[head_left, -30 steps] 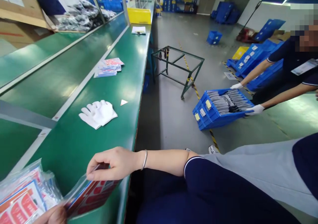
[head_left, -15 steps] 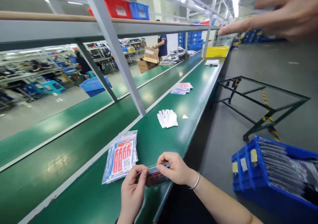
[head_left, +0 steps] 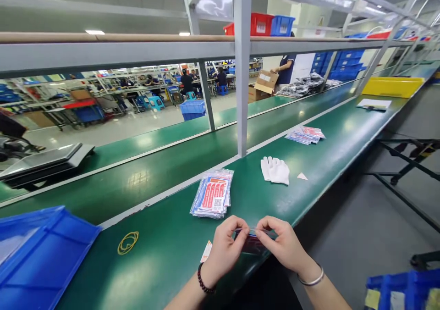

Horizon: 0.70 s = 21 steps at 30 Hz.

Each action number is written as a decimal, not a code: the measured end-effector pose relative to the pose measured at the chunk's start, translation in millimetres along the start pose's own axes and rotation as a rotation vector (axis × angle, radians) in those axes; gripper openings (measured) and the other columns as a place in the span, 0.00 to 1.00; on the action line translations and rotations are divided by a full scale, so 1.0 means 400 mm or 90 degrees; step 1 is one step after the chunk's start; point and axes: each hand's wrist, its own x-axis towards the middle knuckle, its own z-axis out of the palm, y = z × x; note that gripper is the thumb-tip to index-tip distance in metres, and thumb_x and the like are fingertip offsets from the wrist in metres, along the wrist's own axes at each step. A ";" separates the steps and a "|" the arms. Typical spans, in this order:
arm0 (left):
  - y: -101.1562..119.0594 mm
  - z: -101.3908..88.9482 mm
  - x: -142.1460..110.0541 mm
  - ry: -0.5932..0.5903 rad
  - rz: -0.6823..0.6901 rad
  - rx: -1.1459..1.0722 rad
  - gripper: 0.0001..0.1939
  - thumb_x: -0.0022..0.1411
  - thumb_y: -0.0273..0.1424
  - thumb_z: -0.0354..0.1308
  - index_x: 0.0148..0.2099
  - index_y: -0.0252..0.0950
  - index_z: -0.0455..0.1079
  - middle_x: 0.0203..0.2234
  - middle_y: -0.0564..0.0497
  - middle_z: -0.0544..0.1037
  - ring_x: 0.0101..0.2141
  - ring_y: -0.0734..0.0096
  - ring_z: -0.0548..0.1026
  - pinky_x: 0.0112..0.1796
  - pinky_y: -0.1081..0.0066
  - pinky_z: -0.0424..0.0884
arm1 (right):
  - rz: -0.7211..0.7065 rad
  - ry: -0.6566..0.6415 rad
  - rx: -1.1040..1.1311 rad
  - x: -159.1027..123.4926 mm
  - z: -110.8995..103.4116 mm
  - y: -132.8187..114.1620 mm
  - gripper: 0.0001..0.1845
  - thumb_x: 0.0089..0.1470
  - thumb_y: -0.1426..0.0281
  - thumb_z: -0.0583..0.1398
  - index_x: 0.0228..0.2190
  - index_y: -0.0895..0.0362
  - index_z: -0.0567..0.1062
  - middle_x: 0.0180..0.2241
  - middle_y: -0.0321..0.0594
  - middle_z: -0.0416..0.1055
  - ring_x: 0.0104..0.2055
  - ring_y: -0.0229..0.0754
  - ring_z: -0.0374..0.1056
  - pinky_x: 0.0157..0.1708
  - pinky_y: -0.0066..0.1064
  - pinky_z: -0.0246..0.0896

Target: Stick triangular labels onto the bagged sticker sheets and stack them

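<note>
Clear plastic pouch with a red printed card is pinched at its top edge between left hand and right hand above the green bench, apparently mid-sealing, calling next for steady pressing along the strip.

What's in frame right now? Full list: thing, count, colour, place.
clear plastic packet with dark red insert: 1, clear and red, pinched between both hands at the near table edge
stack of printed plastic packets: 1 stack, red, white and blue, just beyond the hands
second stack of packets: 1, same colours, farther along the table
white cloth gloves: 1 pile, white, mid-table
small white paper scrap: 1, right of the gloves
yellow rubber bands: yellow, left of the hands
blue plastic crate: 1, near left
yellow plastic bin: 1, far end
green work table: 1, green
left hand: 1, dark bead bracelet, fingers on packet
right hand: 1, silver bangle, fingers on packet
</note>
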 end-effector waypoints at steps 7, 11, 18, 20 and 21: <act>0.006 -0.010 0.007 -0.032 0.002 0.011 0.11 0.65 0.34 0.53 0.31 0.36 0.70 0.25 0.51 0.74 0.27 0.72 0.72 0.31 0.74 0.68 | -0.044 0.024 -0.028 0.004 0.011 0.002 0.10 0.58 0.67 0.57 0.25 0.56 0.70 0.24 0.36 0.69 0.28 0.37 0.65 0.30 0.28 0.60; -0.011 -0.030 -0.002 -0.045 0.029 0.033 0.12 0.64 0.37 0.53 0.31 0.36 0.71 0.25 0.51 0.75 0.27 0.71 0.73 0.30 0.73 0.70 | -0.039 0.032 0.013 0.010 0.024 -0.008 0.07 0.55 0.70 0.58 0.26 0.57 0.72 0.26 0.36 0.71 0.29 0.35 0.65 0.32 0.27 0.60; -0.059 -0.065 0.002 -0.031 -0.064 0.026 0.18 0.55 0.47 0.62 0.36 0.37 0.72 0.28 0.52 0.77 0.28 0.71 0.73 0.32 0.75 0.71 | 0.029 -0.046 0.051 0.027 0.029 -0.018 0.05 0.54 0.70 0.63 0.30 0.58 0.72 0.31 0.33 0.73 0.33 0.31 0.66 0.38 0.20 0.60; -0.041 -0.065 0.004 -0.042 -0.114 0.031 0.20 0.54 0.50 0.62 0.36 0.37 0.72 0.28 0.52 0.76 0.29 0.70 0.73 0.34 0.74 0.71 | 0.051 -0.045 0.072 0.024 0.030 -0.017 0.05 0.54 0.70 0.63 0.31 0.59 0.72 0.32 0.33 0.72 0.34 0.30 0.66 0.39 0.19 0.59; -0.030 -0.065 0.004 -0.049 -0.130 0.035 0.21 0.53 0.51 0.62 0.36 0.37 0.72 0.28 0.52 0.76 0.30 0.70 0.73 0.34 0.73 0.71 | 0.057 -0.042 0.080 0.020 0.032 -0.018 0.06 0.54 0.69 0.63 0.31 0.59 0.72 0.32 0.32 0.72 0.34 0.30 0.66 0.39 0.19 0.59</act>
